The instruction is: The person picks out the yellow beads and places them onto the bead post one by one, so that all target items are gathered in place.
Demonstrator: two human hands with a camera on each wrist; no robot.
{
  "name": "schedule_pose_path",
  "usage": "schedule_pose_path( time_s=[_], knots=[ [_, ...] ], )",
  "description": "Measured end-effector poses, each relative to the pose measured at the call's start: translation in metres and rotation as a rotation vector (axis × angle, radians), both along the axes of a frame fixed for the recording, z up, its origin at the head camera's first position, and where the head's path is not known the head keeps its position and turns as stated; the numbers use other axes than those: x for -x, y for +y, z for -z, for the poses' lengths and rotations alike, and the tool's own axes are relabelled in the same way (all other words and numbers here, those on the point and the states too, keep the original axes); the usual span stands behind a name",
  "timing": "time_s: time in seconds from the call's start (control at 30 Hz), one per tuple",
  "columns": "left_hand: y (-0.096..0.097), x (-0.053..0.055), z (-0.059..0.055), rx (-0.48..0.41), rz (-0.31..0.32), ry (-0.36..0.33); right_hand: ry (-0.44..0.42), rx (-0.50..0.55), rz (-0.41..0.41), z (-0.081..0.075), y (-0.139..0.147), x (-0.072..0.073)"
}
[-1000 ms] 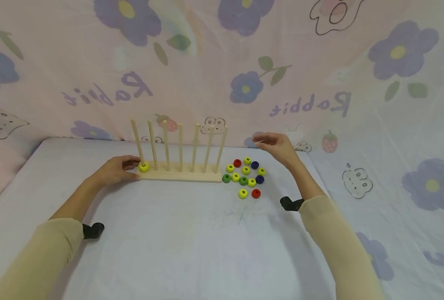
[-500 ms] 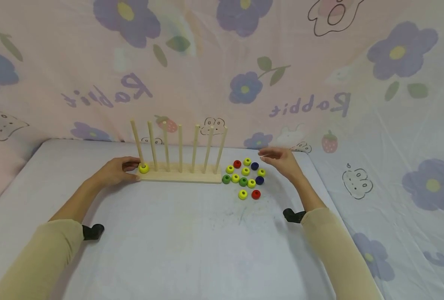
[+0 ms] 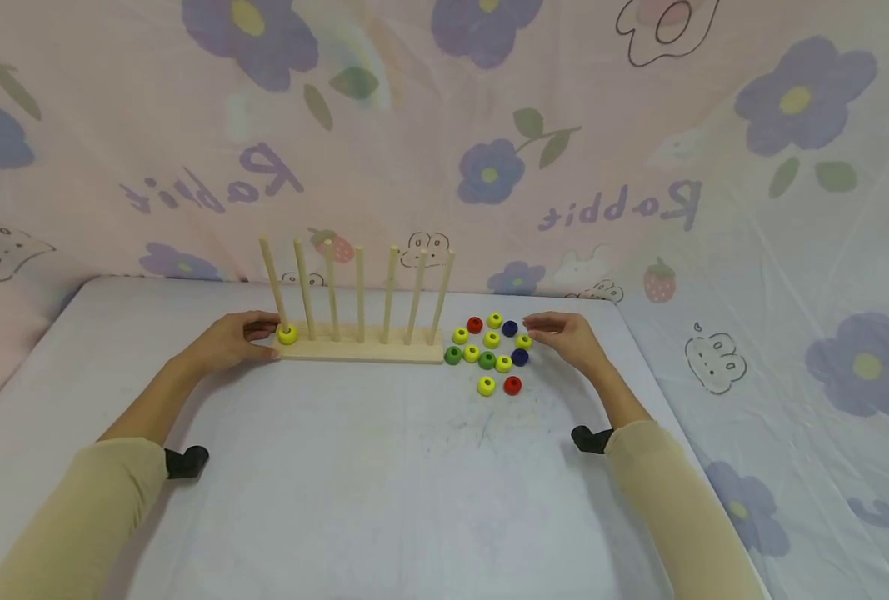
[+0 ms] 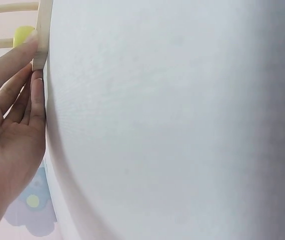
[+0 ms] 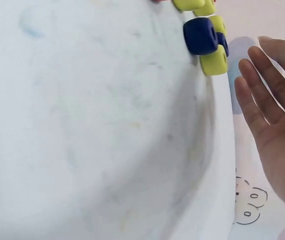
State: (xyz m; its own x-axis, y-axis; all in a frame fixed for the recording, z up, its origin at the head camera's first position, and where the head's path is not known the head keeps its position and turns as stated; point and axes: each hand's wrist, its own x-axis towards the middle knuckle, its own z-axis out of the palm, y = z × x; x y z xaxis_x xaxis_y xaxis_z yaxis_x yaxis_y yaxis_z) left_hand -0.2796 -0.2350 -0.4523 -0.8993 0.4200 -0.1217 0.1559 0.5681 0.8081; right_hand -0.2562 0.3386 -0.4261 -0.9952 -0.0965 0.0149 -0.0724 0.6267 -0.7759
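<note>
Two hands: left (image 3: pixel 228 343) in unchanged grip on peg rack (image 3: pixel 360 353), right (image 3: pixel 570 340) loose-fingered, now lower beside beads (image 3: pixel 492 340).

The wooden rack (image 3: pixel 372 351) is pale straw-coloured; the beads (image 3: pixel 491 344) are yellow, red, green and dark blue, yellow being commonest. The tabletop (image 3: pixel 339 467) is white with faint greenish-grey smudges. The pale pink backdrop (image 3: pixel 414 117) carries purple and blue flowers (image 3: pixel 806 97), green leaves (image 3: pixel 355 82), pinkish-red strawberries (image 3: pixel 660 283), black-outlined rabbits (image 3: pixel 716 363) and purple lettering (image 3: pixel 266 172). The sleeves (image 3: pixel 84 508) are beige, the wrist mounts (image 3: pixel 187 462) black.
</note>
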Motion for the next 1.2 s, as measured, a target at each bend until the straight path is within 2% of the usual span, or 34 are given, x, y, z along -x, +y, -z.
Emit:
schedule_pose_path(
  time_s=[0.4,0.73,1.0,1.2],
  knots=[
    [-0.001,0.000,0.004,0.000,-0.003,0.000,-0.033,-0.029,0.051,0.019,0.003,-0.004],
    [0.001,-0.002,0.001,-0.003,-0.011,0.000,-0.078,-0.043,0.085,0.031,0.004,-0.001],
    [0.001,-0.004,0.002,0.026,-0.023,0.021,-0.065,-0.087,0.086,0.035,0.002,0.000],
    [0.001,-0.003,-0.003,0.028,-0.023,-0.008,-0.027,-0.091,0.100,0.036,-0.001,0.000]
  ],
)
